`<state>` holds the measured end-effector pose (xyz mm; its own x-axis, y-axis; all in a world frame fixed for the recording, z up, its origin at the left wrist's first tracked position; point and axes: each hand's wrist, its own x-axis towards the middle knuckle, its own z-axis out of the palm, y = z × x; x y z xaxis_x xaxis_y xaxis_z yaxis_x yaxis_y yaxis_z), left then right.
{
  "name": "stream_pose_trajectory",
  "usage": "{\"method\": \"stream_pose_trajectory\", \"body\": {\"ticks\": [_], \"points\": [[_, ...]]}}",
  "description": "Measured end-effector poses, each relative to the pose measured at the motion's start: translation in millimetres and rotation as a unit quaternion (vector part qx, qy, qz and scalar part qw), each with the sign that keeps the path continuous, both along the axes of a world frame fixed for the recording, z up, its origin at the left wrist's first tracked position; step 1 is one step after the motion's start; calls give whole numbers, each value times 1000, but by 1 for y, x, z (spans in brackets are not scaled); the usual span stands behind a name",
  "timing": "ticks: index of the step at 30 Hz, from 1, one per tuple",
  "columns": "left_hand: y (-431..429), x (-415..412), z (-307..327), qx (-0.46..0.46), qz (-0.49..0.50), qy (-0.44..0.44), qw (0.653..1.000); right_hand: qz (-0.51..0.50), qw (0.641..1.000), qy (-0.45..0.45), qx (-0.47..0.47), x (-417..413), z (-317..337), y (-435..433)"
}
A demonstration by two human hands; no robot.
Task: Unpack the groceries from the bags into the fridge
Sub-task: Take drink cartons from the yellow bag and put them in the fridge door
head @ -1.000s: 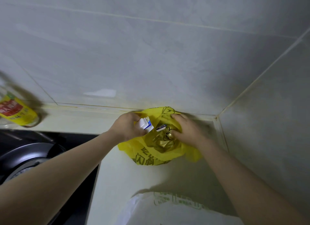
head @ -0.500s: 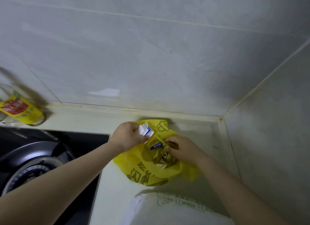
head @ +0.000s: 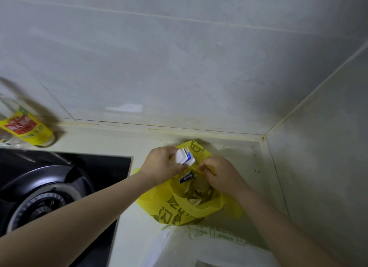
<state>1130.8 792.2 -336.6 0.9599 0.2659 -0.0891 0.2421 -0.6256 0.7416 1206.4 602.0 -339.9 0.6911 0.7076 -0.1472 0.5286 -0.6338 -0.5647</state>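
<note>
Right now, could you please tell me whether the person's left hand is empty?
No, the left hand grips a small white and blue carton at the far rim of the yellow bag.

Back wall [head: 179, 57]: large pale grey glossy tiles, thin light grout lines, a soft patch of reflected light low down
Side wall [head: 328, 147]: same tile, meets the back wall in a corner at right
Countertop [head: 103, 141]: cream, yellowed sealant along the wall joint
Black glass hob [head: 95, 167]: set in at left, round burner [head: 45, 199]
Yellow-labelled bottle [head: 25, 129]: behind the hob, by the wall
</note>
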Motion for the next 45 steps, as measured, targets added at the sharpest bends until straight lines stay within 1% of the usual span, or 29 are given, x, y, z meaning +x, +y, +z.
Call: {"method": "stream_pose_trajectory", "body": {"ticks": [1, 3, 7, 9, 13, 15, 17, 19, 21, 27, 32, 45], "points": [[-1, -1, -2, -3, -30, 9, 1000, 4, 1000, 6, -11, 0, 0, 0], [-4, -4, -5, 29, -76, 46, 996, 9, 999, 21, -32, 1, -1, -2], [-7, -2, -17, 124, -96, 88, 984, 25, 997, 35, -63, 4, -1, -6], [-2, -2, -18, 163, -128, 99, 973, 21, 996, 21, -79, 4, -2, -7], [7, 0, -26, 245, -151, 106, 952, -32, 993, -14, -110, 9, -9, -9], [6, 4, -34, 274, -130, 128, 944, -40, 994, -5, -100, 11, -11, -10], [4, 8, -42, 308, -126, 134, 933, -40, 997, -12, -63, 11, -12, -10], [3, 13, -46, 312, -114, 132, 934, -35, 999, -22, -34, 8, -13, -9], [2, 15, -48, 312, -100, 131, 936, -38, 999, -6, -32, 6, -15, -8], [0, 12, -44, 261, -82, 133, 953, -89, 996, 25, -22, 9, -10, -4], [-4, 11, -38, 269, -96, 128, 950, -114, 992, -10, -43, 10, -13, -4], [-9, 13, -36, 285, -127, 152, 938, -108, 994, 6, -28, 5, -6, -11]]}}
